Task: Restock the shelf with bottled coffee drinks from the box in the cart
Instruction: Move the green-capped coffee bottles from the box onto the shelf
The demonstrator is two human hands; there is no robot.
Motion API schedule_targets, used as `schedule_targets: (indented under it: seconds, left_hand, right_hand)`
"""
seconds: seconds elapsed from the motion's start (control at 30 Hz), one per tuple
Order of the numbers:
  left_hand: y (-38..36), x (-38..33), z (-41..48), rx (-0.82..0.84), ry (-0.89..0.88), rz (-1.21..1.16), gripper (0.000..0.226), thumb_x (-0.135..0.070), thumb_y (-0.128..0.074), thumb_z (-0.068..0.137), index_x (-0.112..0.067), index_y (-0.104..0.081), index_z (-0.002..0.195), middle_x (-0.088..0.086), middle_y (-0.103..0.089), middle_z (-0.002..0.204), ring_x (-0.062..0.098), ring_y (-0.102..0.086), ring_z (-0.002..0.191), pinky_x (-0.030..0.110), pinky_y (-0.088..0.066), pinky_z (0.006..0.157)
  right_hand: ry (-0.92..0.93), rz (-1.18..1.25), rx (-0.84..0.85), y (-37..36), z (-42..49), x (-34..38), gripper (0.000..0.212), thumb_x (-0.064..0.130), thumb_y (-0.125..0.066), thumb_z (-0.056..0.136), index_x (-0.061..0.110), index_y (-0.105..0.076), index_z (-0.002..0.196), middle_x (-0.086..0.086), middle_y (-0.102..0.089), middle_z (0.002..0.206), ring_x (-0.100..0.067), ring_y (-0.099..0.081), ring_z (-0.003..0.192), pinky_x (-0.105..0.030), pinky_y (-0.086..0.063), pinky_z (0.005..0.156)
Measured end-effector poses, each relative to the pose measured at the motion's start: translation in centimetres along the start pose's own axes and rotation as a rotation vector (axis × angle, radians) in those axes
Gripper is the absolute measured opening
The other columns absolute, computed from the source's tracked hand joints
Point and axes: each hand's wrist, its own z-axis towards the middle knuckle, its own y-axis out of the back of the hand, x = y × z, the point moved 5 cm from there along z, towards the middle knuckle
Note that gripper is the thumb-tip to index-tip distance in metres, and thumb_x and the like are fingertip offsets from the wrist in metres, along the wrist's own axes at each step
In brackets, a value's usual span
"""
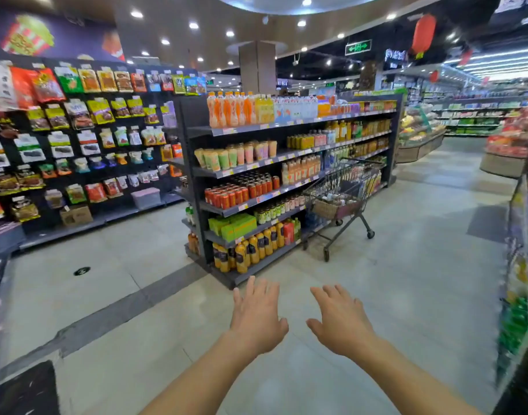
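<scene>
A wire shopping cart (343,202) stands in the aisle against the dark drinks shelf (256,205), several steps ahead of me. A cardboard box (328,206) with bottles in it lies inside the cart's basket. The shelf holds rows of bottled and canned drinks on every level. My left hand (256,317) and my right hand (340,320) are stretched out in front of me, palms down, fingers spread, holding nothing. Both hands are well short of the cart and shelf.
A wall of hanging snack bags (77,139) fills the left side, with a carton (76,215) on its base. Another shelf edge (517,295) runs close on my right. Produce displays (418,136) stand farther back. Open tiled floor (406,280) lies between me and the cart.
</scene>
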Motion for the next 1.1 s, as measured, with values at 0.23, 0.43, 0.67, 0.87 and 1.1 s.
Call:
schedule_targets:
  seconds: [0.23, 0.43, 0.67, 0.87, 1.1]
  left_hand:
    - [-0.4, 3.8, 8.2, 0.032, -0.107, 0.002, 0.061, -0.04, -0.053, 0.093, -0.02, -0.031, 0.147, 0.001, -0.036, 0.151, 0.03, -0.021, 0.144, 0.059, -0.014, 0.118]
    - [-4.5, 3.6, 16.6, 0.075, -0.216, 0.021, 0.06, -0.044, -0.051, 0.093, -0.023, -0.031, 0.145, -0.002, -0.041, 0.142, 0.026, -0.03, 0.134, 0.051, -0.025, 0.113]
    - [-10.3, 1.9, 30.5, 0.219, -0.202, 0.028, 0.07, -0.043, -0.05, 0.096, -0.022, -0.019, 0.155, 0.0, -0.03, 0.155, 0.03, -0.019, 0.147, 0.055, -0.019, 0.119]
    - [-15.0, 1.3, 40.4, 0.37, -0.147, 0.053, 0.069, -0.042, -0.05, 0.095, -0.021, -0.021, 0.155, 0.001, -0.031, 0.156, 0.03, -0.019, 0.148, 0.053, -0.023, 0.117]
    - [-18.2, 0.3, 52.4, 0.45, -0.127, 0.062, 0.071, -0.042, -0.049, 0.095, -0.021, -0.02, 0.156, 0.003, -0.032, 0.156, 0.031, -0.021, 0.147, 0.054, -0.025, 0.116]
  right_hand:
    - [-0.134, 0.012, 0.037, -2.4, 7.6, 0.5, 0.066, 0.05, -0.051, 0.095, 0.026, -0.028, 0.152, 0.002, -0.037, 0.15, -0.024, -0.027, 0.141, -0.047, -0.034, 0.106]
    - [-0.209, 0.047, 0.071, -5.4, 14.3, -2.5, 0.063, 0.047, -0.051, 0.096, 0.025, -0.029, 0.151, 0.002, -0.037, 0.149, -0.024, -0.026, 0.141, -0.045, -0.034, 0.106]
    - [-0.27, 0.062, 0.13, -10.5, 24.8, -10.4, 0.062, 0.047, -0.048, 0.097, 0.025, -0.028, 0.151, 0.003, -0.034, 0.151, -0.023, -0.023, 0.144, -0.045, -0.033, 0.108]
    - [-0.311, 0.109, 0.272, -14.5, 32.8, -16.3, 0.061, 0.045, -0.046, 0.097, 0.025, -0.026, 0.151, 0.003, -0.034, 0.151, -0.024, -0.022, 0.145, -0.046, -0.032, 0.11]
    - [-0.36, 0.139, 0.38, -17.2, 41.9, -22.6, 0.061, 0.039, -0.047, 0.098, 0.022, -0.026, 0.153, -0.003, -0.031, 0.154, -0.028, -0.015, 0.15, -0.05, -0.025, 0.114]
